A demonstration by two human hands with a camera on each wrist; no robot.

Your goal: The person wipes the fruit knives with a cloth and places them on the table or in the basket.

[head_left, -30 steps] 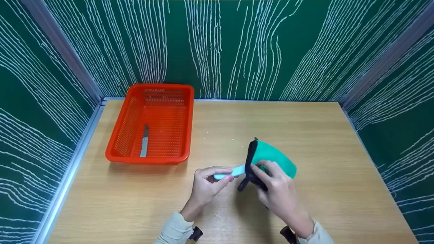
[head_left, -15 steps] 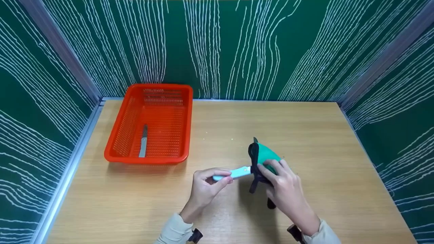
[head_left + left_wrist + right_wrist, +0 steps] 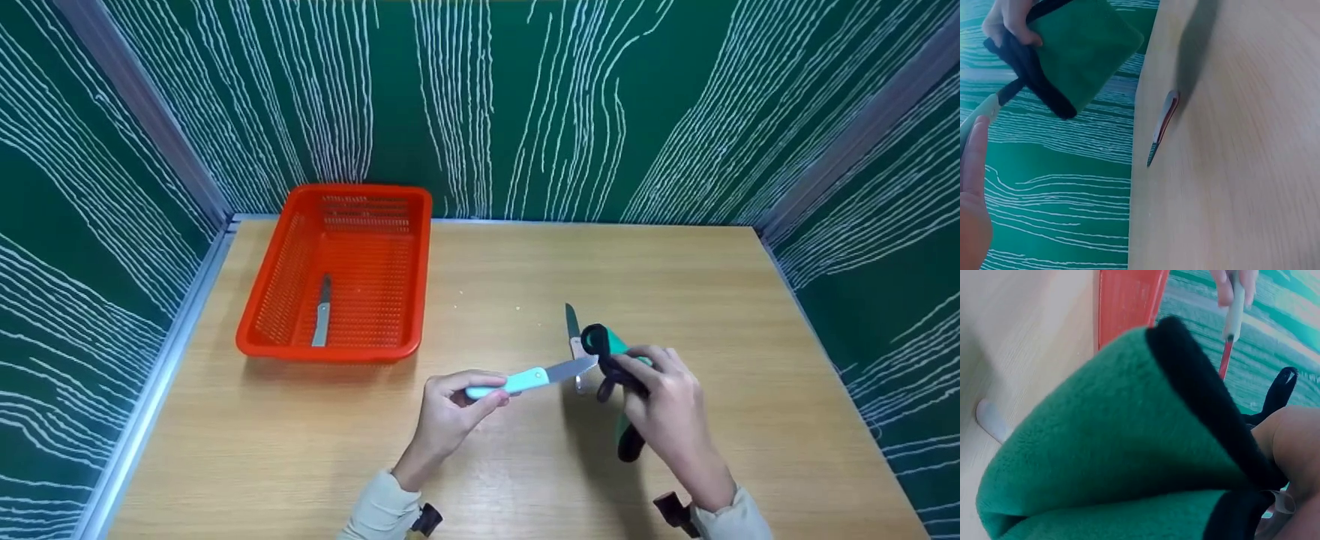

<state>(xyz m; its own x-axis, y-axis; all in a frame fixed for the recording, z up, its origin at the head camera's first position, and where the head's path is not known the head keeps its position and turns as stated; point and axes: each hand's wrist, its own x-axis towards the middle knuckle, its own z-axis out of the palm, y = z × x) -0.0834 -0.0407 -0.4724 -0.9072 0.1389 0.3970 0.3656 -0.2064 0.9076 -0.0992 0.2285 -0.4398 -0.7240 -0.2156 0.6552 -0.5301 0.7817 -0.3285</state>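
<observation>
My left hand (image 3: 454, 412) pinches the light blue handle of a small knife (image 3: 529, 379). The bare blade points right, its tip close to a green cloth with black trim (image 3: 617, 346). That cloth is gripped by my right hand (image 3: 671, 405), bunched and hanging over the table; it fills much of the right wrist view (image 3: 1089, 422). Behind the cloth, a second knife (image 3: 573, 322) with a pale handle lies on the table, blade pointing away. The left wrist view shows this lying knife (image 3: 1166, 118) in full.
A red-orange plastic basket (image 3: 330, 351) stands at the back left, with a grey-handled knife (image 3: 321, 322) lying in it. Green walls with white lines (image 3: 390, 90) enclose the wooden table (image 3: 300, 442). A few tiny crumbs lie near its middle.
My right hand has drawn the cloth rightward off the blade, baring it. The knife lying on the table has come into view. My left hand has stayed nearly still.
</observation>
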